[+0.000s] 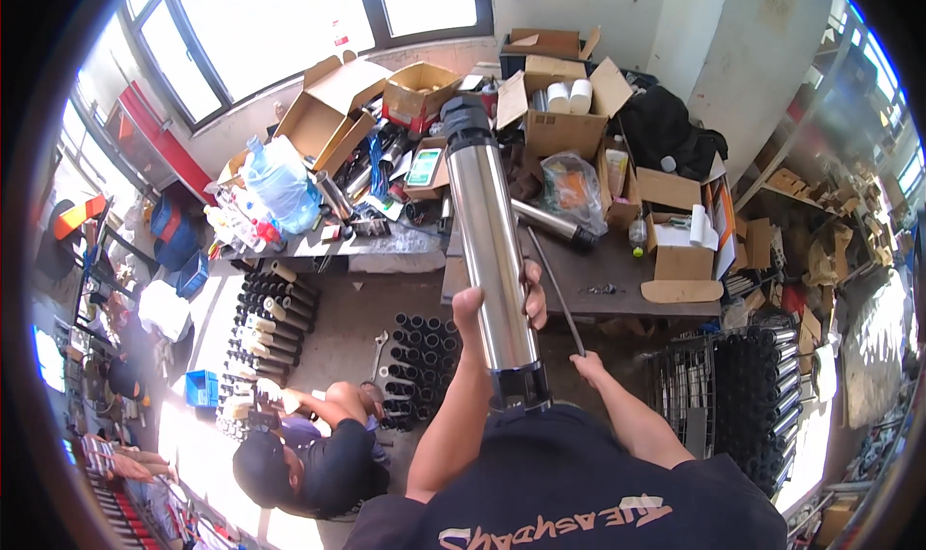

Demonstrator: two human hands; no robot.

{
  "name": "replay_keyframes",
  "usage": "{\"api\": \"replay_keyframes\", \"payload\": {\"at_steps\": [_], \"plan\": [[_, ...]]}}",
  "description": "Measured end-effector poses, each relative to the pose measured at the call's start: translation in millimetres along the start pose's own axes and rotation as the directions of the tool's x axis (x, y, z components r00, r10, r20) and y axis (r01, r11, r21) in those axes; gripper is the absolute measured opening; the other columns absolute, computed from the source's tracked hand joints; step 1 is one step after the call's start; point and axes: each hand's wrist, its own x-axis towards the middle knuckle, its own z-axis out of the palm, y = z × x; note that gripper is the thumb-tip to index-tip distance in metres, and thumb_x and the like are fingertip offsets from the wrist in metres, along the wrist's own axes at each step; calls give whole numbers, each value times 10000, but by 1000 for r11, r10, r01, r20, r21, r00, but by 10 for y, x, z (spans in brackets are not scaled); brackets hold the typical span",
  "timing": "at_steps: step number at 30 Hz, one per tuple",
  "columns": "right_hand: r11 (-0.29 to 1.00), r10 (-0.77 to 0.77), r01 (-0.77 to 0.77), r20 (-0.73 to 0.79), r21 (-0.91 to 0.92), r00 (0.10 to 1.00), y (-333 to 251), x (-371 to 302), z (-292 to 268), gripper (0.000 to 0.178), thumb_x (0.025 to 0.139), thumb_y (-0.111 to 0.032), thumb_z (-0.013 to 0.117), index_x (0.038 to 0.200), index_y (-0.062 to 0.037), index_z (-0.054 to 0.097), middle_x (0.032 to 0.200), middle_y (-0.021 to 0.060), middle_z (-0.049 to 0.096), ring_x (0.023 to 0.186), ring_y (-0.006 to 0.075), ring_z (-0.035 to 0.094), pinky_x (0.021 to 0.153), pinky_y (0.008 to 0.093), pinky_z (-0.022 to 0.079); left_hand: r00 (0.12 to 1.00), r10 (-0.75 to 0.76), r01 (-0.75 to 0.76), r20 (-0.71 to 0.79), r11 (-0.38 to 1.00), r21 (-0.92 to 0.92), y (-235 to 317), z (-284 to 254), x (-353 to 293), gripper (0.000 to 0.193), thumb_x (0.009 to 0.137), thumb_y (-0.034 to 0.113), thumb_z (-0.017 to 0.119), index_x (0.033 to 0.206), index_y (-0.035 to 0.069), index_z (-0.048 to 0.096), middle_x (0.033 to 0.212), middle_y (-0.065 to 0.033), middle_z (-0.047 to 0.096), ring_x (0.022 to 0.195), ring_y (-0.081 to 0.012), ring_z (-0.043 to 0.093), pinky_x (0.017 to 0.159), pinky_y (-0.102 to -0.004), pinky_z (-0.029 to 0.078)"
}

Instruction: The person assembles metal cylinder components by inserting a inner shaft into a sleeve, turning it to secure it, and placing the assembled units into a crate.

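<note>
My left hand (469, 320) is wrapped round a long polished steel cylinder (487, 236) with black fittings at both ends, held tilted up in front of my chest. The cylinder's far end hides part of the cluttered workbench. To the right, my right hand (586, 367) grips the near end of a thin dark rod (557, 289), which slants up and left over the bench. A second, smaller metal cylinder (552, 222) with a dark end lies on the bench beyond the rod.
Cardboard boxes (564, 130), a large plastic bottle (275, 178) and loose parts crowd the workbench (627, 302). On the floor at lower left a person in a dark cap (265, 468) works near black tubes (422, 357) and a wrench (378, 352). Racked tubes (748, 396) stand at right.
</note>
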Motion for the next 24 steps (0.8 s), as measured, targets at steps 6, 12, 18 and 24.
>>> {"api": "replay_keyframes", "payload": {"at_steps": [6, 12, 18, 24], "plan": [[983, 71, -97, 166, 154, 983, 128, -33, 109, 358, 943, -417, 639, 848, -81, 559, 610, 14, 476, 453, 134, 436, 397, 317, 353, 990, -6, 48, 143, 956, -288, -59, -133, -13, 693, 880, 421, 680, 1264, -108, 449, 1153, -169, 521, 811, -201, 537, 703, -322, 478], [969, 8, -37, 122, 244, 992, 407, -153, 67, 403, 972, -453, 616, 766, -110, 568, 596, -25, 486, 453, 105, 429, 422, 288, 354, 980, -85, 69, -181, 993, -96, 134, -227, -79, 696, 905, 416, 650, 1309, -100, 415, 1187, -199, 540, 896, -261, 594, 804, -376, 578], [991, -122, 126, -74, 48, 990, 1276, -65, 17, 386, 954, -388, 654, 755, -58, 626, 622, -3, 564, 542, 103, 513, 499, 298, 398, 919, -152, 77, -365, 975, -210, 84, -404, -137, 643, 895, 330, 663, 1339, -45, 386, 1144, -183, 527, 918, -257, 593, 811, -362, 587], [992, -126, 123, -118, -35, 985, 1727, -381, -138, 421, 936, -412, 663, 772, -24, 670, 661, 22, 619, 598, 132, 559, 572, 318, 440, 875, -216, 56, -433, 934, -352, 30, -593, -231, 626, 889, 322, 665, 1313, -46, 388, 1137, -166, 531, 923, -236, 584, 818, -340, 583]]}}
